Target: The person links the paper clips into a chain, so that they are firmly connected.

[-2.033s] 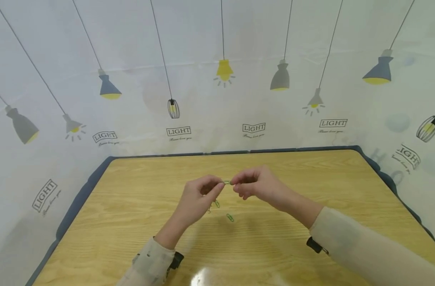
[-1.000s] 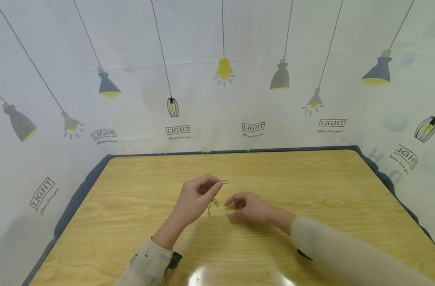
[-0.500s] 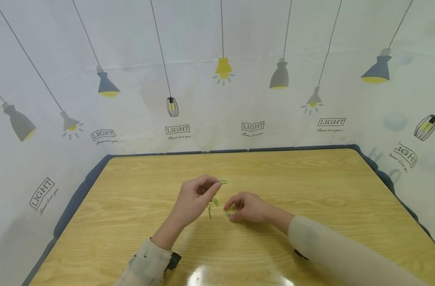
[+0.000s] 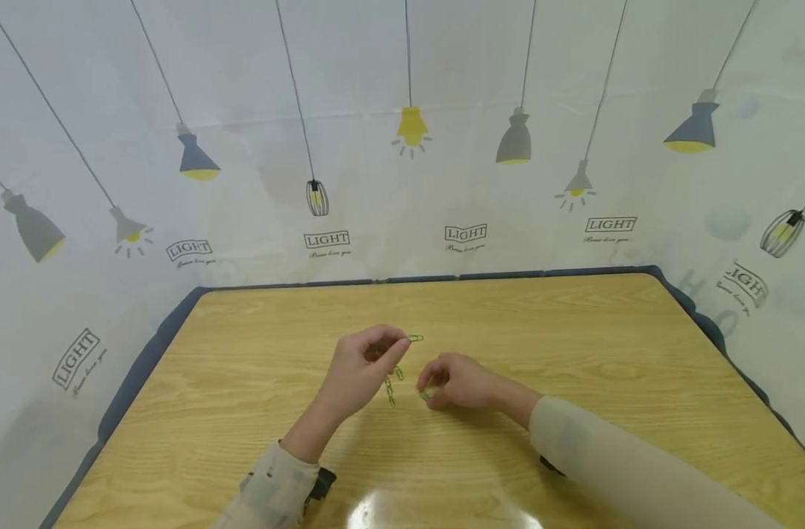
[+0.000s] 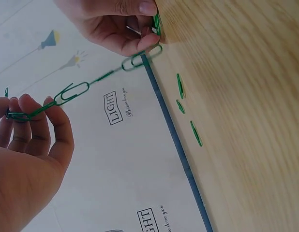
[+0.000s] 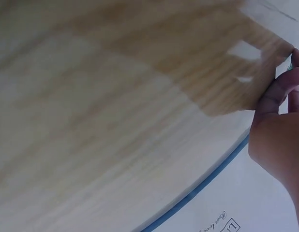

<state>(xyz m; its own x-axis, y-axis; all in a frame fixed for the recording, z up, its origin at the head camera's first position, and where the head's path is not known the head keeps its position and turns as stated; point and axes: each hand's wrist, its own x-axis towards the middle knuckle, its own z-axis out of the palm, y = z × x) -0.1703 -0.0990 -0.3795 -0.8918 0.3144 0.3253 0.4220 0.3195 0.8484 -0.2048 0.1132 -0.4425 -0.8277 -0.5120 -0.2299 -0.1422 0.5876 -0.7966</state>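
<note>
My left hand [image 4: 362,367] pinches a green paper clip [image 4: 415,338] that sticks out past its fingertips. From the same hand hangs a chain of linked green paper clips [image 5: 72,93], its lower end swinging above the wooden table [image 4: 548,330]. My right hand [image 4: 458,382] is low over the tabletop and pinches another green paper clip [image 4: 424,395] between thumb and forefinger. In the right wrist view that clip is mostly hidden by the fingers. Between the hands, a loose green paper clip [image 4: 399,373] lies on the wood.
In the left wrist view, several loose paper clips [image 5: 196,133] lie in a rough row on the table. Dark blue edging [image 4: 428,280] runs round the tabletop. Behind it rises a pale wall covering [image 4: 256,213] printed with hanging lamps.
My right hand has left the left fingertips, come down to the table and taken hold of a loose paper clip there. My left hand stays nearly in place; its chain has swung slightly.
</note>
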